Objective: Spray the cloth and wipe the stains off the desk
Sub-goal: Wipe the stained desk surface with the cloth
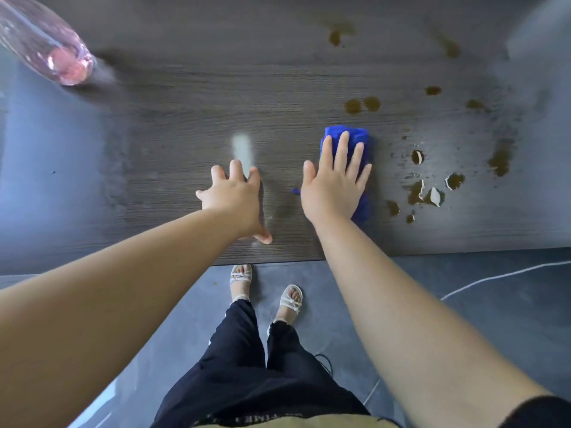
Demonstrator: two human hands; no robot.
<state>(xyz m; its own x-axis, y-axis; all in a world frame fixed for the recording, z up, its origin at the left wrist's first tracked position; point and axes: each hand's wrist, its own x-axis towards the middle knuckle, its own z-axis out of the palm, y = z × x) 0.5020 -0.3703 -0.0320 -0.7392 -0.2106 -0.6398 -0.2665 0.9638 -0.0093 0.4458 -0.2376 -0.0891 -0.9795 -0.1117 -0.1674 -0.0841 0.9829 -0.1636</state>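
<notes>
Dark wood-grain bench (pixel 185 88) fills the upper part of the view, with grey floor (pixel 463 319) below its near edge. At the far left, a clear pink bottle (pixel 46 41) stands on the bench, blurred and partly cut off by the frame. Nearer the middle, the left hand (pixel 234 202) lies palm down on the bare wood with its fingers spread, grasping nothing. A pale streak (pixel 242 149) shows on the surface just beyond its fingertips; whether it is wet or only glare cannot be told. Just to the right, the right hand (pixel 333 186) is flat with straight fingers, pressing down on a blue cloth (pixel 355 137) that is bunched beneath the palm and pokes out past the fingertips and the wrist. Brown stains (pixel 352 105) are scattered beyond and to the right of the cloth, some near it, others well apart toward the far right edge. Below the bench, dark trousers (pixel 247 366) and white sandals (pixel 290 301) show, and a white cable (pixel 494 278) runs across the floor at the right.
</notes>
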